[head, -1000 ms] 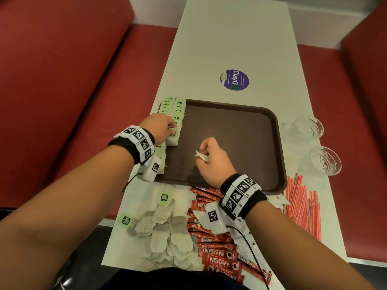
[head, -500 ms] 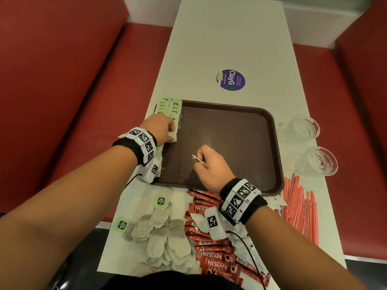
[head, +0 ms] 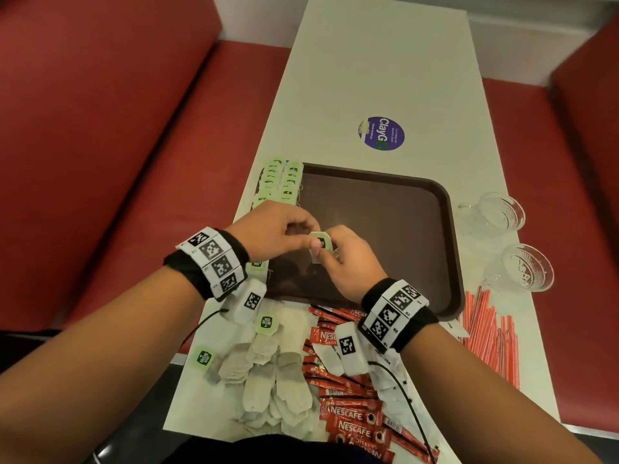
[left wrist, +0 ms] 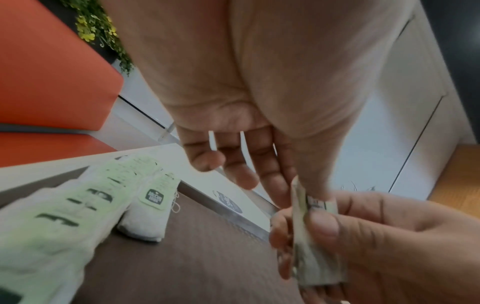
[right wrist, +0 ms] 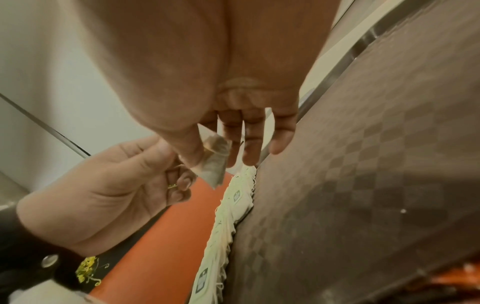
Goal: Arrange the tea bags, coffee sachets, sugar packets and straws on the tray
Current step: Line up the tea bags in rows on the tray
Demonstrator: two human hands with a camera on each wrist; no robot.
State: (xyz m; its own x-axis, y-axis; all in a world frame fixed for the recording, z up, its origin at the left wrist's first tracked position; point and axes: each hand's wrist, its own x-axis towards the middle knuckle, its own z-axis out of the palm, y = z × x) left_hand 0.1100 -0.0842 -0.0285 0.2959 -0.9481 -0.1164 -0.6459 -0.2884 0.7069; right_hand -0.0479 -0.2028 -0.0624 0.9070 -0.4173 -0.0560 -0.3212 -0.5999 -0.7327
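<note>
The long white worktop [head: 378, 61] carries a dark brown tray [head: 395, 229], and every place below is told from that tray. Along the tray's left edge, inside the rim, two rows of tea bags [head: 281, 179] with green tags lie overlapped. On the worktop just off the tray's near edge, toward the person, lies a loose heap of tea bags [head: 268, 380], and beside it to the right a scatter of red coffee sachets [head: 348, 406] with white sugar packets [head: 392, 383] partly under them. Off the tray's near right corner lies a bunch of red-and-white straws [head: 489, 333]. Two clear glass cups [head: 502, 212] stand just off the tray's right edge, and a round purple sticker [head: 382, 133] sits beyond its far edge.

Both hands meet above the tray's left half, clear of its floor. The right hand [head: 348, 262] pinches the body of a single tea bag [head: 318, 249] between thumb and forefinger, its other fingers straight. The left hand [head: 271, 232] pinches the top of the same tea bag at its green tag, with the remaining fingers loosely curled.
</note>
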